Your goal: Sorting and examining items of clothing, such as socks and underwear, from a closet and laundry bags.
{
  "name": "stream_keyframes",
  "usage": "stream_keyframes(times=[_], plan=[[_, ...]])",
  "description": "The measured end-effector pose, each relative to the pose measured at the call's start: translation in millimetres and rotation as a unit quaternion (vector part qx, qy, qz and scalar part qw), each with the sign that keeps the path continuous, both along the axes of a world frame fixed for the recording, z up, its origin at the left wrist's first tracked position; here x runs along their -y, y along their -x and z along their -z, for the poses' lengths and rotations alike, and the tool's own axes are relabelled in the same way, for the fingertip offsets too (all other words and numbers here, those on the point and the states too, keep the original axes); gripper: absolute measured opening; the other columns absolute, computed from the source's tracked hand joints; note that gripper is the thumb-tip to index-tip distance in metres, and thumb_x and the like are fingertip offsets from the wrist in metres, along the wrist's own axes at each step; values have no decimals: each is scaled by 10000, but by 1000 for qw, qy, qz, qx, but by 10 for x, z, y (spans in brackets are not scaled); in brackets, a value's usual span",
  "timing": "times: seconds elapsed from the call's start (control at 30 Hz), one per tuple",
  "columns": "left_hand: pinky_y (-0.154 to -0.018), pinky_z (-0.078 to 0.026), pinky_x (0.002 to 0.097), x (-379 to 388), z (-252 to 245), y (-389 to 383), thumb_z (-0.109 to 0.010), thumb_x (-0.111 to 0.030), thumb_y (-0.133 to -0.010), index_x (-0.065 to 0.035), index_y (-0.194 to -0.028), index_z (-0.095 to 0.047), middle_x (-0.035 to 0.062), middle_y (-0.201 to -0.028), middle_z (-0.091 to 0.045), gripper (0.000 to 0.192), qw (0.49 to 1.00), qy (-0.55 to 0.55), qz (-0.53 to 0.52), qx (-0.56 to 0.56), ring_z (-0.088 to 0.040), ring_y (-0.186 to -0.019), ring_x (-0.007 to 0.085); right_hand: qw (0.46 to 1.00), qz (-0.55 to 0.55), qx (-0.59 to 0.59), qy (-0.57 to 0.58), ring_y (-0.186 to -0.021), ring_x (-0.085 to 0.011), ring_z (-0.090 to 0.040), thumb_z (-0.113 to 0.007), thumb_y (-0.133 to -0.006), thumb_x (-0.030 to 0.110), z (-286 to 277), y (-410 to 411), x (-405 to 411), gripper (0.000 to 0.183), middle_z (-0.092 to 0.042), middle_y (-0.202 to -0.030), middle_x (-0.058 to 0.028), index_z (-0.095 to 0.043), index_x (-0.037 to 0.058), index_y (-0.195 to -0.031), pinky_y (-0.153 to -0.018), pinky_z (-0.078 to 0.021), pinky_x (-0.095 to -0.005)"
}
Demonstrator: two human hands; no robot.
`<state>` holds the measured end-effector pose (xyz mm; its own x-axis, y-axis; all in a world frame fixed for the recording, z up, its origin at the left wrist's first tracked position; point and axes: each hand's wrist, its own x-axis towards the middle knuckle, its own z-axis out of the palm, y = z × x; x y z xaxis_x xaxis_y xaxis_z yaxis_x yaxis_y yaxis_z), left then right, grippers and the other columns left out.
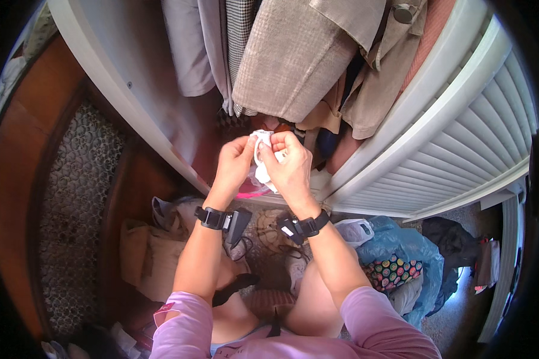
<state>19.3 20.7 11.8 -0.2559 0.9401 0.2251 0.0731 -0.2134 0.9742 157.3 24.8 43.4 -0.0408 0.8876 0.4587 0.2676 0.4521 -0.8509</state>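
Note:
Between my two hands I hold a small white cloth item (263, 172), its upper edge pinched and its lower part hanging loose. What kind of item it is I cannot tell. My left hand (236, 158) grips the left side of its edge between thumb and fingers. On the other side, my right hand (291, 160) pinches the cloth, the thumb lying across its front. Black straps with small devices circle both wrists. Just beyond my hands is the open wardrobe, with a beige wool coat (292, 67) hanging above them. A clear bag with a pink edge (253, 194) lies beneath the cloth.
A white louvred door (458, 148) stands open at right. Below it sits a blue plastic bag (397, 238) holding patterned fabric (393, 271). Beige clothing (150, 256) is piled at left, beside a brown wooden frame with a pebble-patterned panel (78, 202). More garments (193, 45) hang inside the wardrobe.

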Motion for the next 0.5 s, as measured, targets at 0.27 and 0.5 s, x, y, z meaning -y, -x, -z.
stream_keyframes(times=[0.27, 0.5], plan=[[-725, -499, 242, 92, -111, 22, -567, -188, -997, 10, -1158, -639, 27, -985, -683, 265, 957, 114, 174, 201, -609, -818, 69, 989, -107, -95, 23, -698, -159, -684, -679, -852, 103, 122, -56, -97, 205, -700, -785, -111, -636, -41, -992, -620, -532, -291], [-749, -509, 285, 52, -109, 42, -480, -121, -1003, -10, -1108, -640, 47, -966, -686, 221, 961, 148, 36, 233, -635, -848, 122, 795, -355, -327, 366, -603, -18, -527, -594, -953, 194, 130, -97, -120, 192, -626, -828, 28, -638, 25, -1032, -531, -429, -183]])
